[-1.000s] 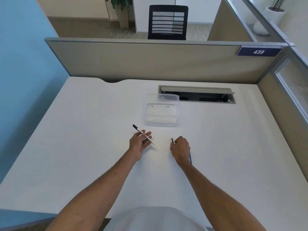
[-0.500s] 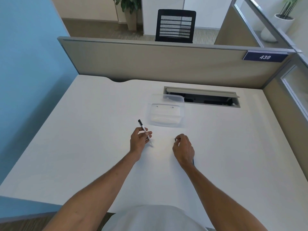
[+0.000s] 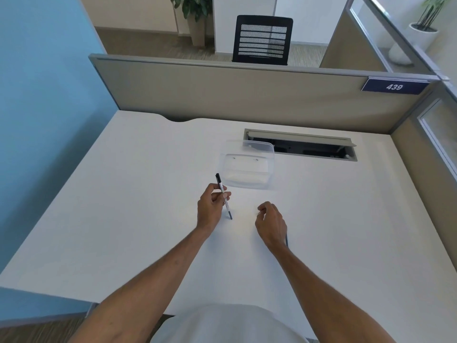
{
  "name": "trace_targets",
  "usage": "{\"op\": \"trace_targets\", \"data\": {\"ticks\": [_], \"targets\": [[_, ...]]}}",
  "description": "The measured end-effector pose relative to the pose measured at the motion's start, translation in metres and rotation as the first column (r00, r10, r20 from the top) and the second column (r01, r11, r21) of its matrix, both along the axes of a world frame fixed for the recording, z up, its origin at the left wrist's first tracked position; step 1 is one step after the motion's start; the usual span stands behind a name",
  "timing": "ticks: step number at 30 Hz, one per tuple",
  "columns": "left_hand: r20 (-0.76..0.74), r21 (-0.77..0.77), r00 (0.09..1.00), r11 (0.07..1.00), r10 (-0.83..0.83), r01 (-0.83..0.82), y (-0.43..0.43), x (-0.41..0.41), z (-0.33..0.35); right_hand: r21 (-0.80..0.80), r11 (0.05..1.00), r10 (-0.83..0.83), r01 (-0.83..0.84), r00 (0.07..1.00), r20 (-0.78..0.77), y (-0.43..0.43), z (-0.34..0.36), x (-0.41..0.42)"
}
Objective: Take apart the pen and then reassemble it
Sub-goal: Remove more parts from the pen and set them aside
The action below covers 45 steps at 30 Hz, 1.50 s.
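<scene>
Head view: white desk (image 3: 123, 219) inside a cubicle with beige partitions, a blue wall to the left, and an open cable tray (image 3: 300, 147) recessed at the far edge. Clear plastic container (image 3: 247, 167) stands just before that tray, with nothing visible inside.

Left hand (image 3: 210, 209) holds the pen (image 3: 223, 195) pinched between thumb and fingers near mid-barrel. Pen is tilted, black end up and away from the person, dark tip down, close to or touching the desk; contact cannot be confirmed.

Right hand (image 3: 270, 222) hovers near the desk, well apart from the pen, fingers curled inward. Whether it encloses a small part cannot be told. A thin dark object (image 3: 286, 240) shows just beside the right wrist; its identity is unclear, possibly a pen component.

Assessment: the held piece looks slim and may be only part of the pen. No separated parts are plainly laid out. Stage is judged uncertain, somewhere between disassembly and refitting; joining any remaining piece appears outstanding.
</scene>
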<state>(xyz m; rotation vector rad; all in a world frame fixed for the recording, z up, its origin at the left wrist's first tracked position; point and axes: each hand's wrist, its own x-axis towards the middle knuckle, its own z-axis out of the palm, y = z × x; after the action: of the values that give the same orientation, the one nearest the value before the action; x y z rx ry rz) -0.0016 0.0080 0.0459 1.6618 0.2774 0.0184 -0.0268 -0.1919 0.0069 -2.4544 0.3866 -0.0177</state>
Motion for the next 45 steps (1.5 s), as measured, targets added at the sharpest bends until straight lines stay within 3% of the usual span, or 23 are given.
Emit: {"op": "trace_targets", "data": {"ticks": [16, 19, 22, 26, 45], "targets": [[0.007, -0.17, 0.986, 0.972, 0.168, -0.165, 0.03, 0.036, 0.028, 0.104, 0.993, 0.066, -0.061, 0.997, -0.045, 0.02, -0.001, 0.008], [-0.141, -0.27, 0.959, 0.923, 0.244, -0.275, 0.036, 0.039, 0.021, 0.115, 0.988, 0.111, -0.101, 0.99, -0.085, 0.022, 0.0, 0.01], [-0.337, -0.42, 0.896, 0.806, 0.289, -0.418, 0.039, 0.038, 0.014, 0.125, 0.979, 0.177, -0.162, 0.977, -0.122, 0.027, 0.001, 0.013], [-0.442, -0.474, 0.862, 0.751, 0.249, -0.46, 0.042, 0.039, 0.006, 0.132, 0.965, 0.246, -0.227, 0.958, -0.149, 0.037, 0.004, 0.018], [-0.514, -0.419, 0.847, 0.821, 0.136, -0.387, 0.042, 0.048, -0.024, -0.076, 0.96, 0.239, -0.27, 0.928, -0.285, 0.085, 0.01, 0.026]]}}
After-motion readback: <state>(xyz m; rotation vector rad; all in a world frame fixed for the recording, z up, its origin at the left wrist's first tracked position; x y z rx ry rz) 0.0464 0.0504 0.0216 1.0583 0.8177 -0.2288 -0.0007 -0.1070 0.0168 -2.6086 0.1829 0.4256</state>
